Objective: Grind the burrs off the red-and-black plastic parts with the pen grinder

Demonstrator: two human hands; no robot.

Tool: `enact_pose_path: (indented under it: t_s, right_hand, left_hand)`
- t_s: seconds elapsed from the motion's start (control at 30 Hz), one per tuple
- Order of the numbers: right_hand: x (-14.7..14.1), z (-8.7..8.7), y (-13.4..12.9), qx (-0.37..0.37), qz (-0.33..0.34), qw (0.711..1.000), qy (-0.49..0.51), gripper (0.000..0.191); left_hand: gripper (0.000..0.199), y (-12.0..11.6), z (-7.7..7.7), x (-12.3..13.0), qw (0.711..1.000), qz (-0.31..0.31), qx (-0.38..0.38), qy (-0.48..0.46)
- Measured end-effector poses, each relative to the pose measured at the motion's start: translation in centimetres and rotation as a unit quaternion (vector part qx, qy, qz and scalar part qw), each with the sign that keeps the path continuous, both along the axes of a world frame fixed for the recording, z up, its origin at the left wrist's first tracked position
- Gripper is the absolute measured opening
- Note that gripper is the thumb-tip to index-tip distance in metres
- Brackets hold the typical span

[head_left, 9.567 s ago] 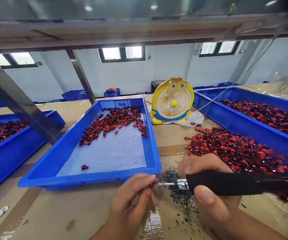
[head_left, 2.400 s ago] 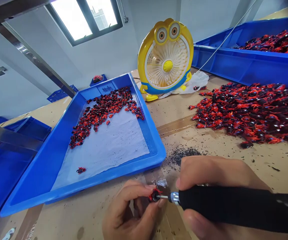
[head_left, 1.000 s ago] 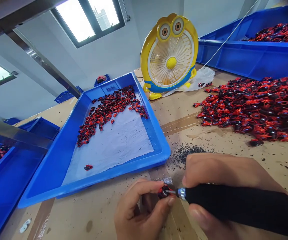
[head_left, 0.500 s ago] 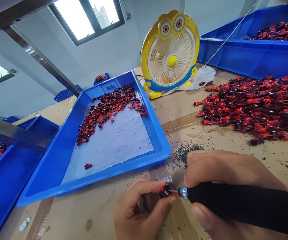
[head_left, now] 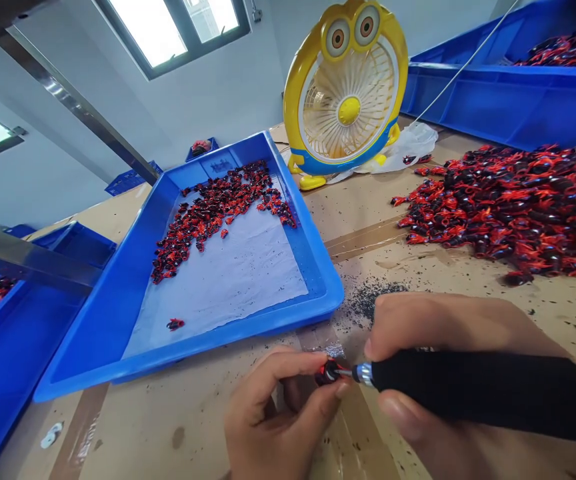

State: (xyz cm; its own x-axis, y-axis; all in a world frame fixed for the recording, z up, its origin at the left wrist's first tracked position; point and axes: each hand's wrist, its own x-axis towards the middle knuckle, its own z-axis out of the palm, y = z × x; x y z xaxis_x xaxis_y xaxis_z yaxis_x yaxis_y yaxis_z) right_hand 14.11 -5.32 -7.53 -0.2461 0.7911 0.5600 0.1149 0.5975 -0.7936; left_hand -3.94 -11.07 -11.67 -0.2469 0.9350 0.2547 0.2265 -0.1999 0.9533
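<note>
My left hand (head_left: 278, 413) pinches a small red and black plastic piece (head_left: 327, 373) between thumb and forefinger, low in the middle of the view. In my right hand (head_left: 433, 333) is a thick black rotary tool (head_left: 468, 390) with a silver collar, held like a pen. Its thin metal bit (head_left: 343, 371) points left and touches the piece. Part of the piece is covered by my fingertips. Just left of my hands, a blue tray (head_left: 248, 347) lined with white paper holds many such pieces, one lying apart (head_left: 175, 324) near the front.
A large heap of red and black pieces (head_left: 513, 207) lies at right, before a blue bin (head_left: 508, 100). A yellow fan (head_left: 349, 110) stands behind the tray. Dark shavings (head_left: 373, 300) litter the tabletop. Another blue bin (head_left: 28, 347) and two white discs (head_left: 51, 435) are at left.
The view has shifted slightly. Both hands keep their grip, and the bit stays against the piece, with the tool's angle almost unchanged.
</note>
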Motion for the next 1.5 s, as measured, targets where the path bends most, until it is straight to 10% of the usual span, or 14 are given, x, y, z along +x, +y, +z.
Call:
enact_pose_path:
  t_s: [1.03, 1.5]
  right_hand:
    - [1.3, 0.1, -0.2, -0.009, 0.022, 0.999, -0.037, 0.015]
    - [1.6, 0.3, -1.1, -0.013, -0.084, 0.996, -0.036, 0.032]
  left_hand:
    - [0.025, -0.1, 0.1, 0.4, 0.999, 0.014, 0.001, -0.046]
    - [0.026, 0.1, 0.7, 1.0, 0.989, 0.061, -0.041, -0.125]
